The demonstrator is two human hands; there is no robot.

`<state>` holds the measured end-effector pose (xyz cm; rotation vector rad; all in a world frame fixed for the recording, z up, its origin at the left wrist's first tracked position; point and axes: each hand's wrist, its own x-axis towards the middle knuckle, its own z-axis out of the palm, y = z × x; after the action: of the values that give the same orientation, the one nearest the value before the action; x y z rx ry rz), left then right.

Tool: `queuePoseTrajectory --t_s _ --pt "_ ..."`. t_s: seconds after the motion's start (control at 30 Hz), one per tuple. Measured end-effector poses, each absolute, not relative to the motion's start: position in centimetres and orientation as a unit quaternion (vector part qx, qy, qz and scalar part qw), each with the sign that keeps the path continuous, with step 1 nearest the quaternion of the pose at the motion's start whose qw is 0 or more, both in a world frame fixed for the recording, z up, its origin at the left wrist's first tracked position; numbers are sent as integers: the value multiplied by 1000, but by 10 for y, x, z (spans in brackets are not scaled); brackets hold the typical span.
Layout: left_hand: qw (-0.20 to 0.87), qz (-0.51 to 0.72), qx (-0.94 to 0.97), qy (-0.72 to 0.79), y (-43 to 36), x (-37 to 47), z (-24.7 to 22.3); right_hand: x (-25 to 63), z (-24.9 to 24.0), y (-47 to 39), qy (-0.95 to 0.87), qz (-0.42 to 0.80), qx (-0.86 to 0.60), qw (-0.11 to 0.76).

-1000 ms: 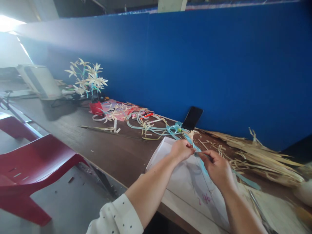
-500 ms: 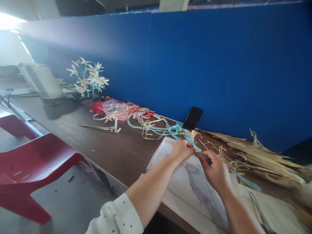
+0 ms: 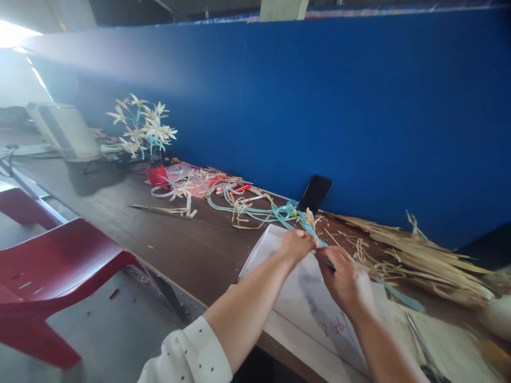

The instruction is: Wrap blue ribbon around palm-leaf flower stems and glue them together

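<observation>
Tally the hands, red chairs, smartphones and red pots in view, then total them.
Hands (left hand, right hand): 2
Red chairs: 2
Smartphone: 1
Red pot: 1
Total: 6

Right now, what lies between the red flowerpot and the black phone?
In the head view, pink paper, pale strips, a small red object and looped blue ribbon lie between the pot and the phone.

Left of the hands (image 3: 296, 247), the tabletop (image 3: 215, 255) leaves passage; a blue partition (image 3: 359, 106) blocks beyond, dry strips (image 3: 431, 252) right.
</observation>
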<state>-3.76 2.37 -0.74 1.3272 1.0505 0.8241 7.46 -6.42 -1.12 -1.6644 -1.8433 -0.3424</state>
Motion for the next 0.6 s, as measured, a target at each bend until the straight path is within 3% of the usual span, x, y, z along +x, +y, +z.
queuePoseTrajectory --t_s 0.23,0.6 --pt "614 367 548 434 22 -41 -3 78 -13 -63 -697 -119 -628 325" --pt "599 374 557 437 21 -44 -1 73 -7 -67 -626 -27 -661 413"
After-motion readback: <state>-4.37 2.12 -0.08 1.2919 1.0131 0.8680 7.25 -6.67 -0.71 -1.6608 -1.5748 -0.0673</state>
